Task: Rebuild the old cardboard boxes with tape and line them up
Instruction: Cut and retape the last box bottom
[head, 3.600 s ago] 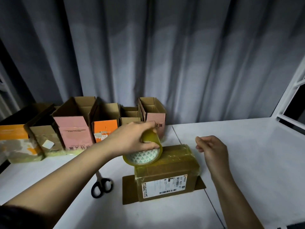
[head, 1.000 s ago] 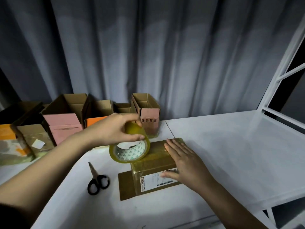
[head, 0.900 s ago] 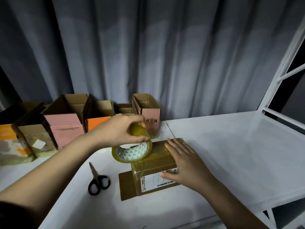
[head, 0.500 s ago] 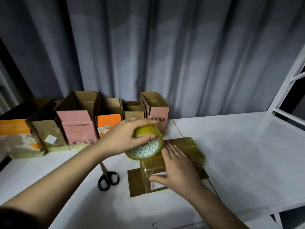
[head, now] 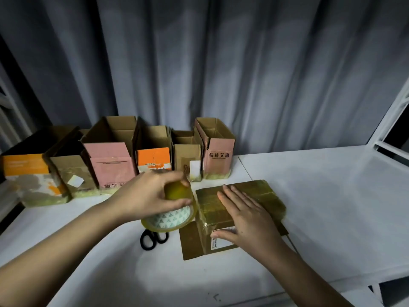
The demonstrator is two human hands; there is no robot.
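A brown cardboard box (head: pixel 262 194), wrapped in yellowish tape, lies on the white table (head: pixel 332 207) with its flaps spread flat underneath. My right hand (head: pixel 245 220) presses flat on its top, fingers straight, thumb down the front face by the label. My left hand (head: pixel 150 193) grips a roll of yellowish tape (head: pixel 171 214) with a white patterned core, held against the box's left edge. Several rebuilt boxes (head: pixel 110 160) stand open-topped in a row along the curtain at the back left.
Black-handled scissors (head: pixel 152 239) lie on the table just below the tape roll, partly hidden by it. A dark curtain (head: pixel 221 63) hangs behind. A white frame (head: pixel 391 129) rises at the right. The table's front edge runs near my right forearm.
My left hand has lowered the tape roll down beside the box's left edge. My right hand stays flat on the box top. The view has shifted slightly.
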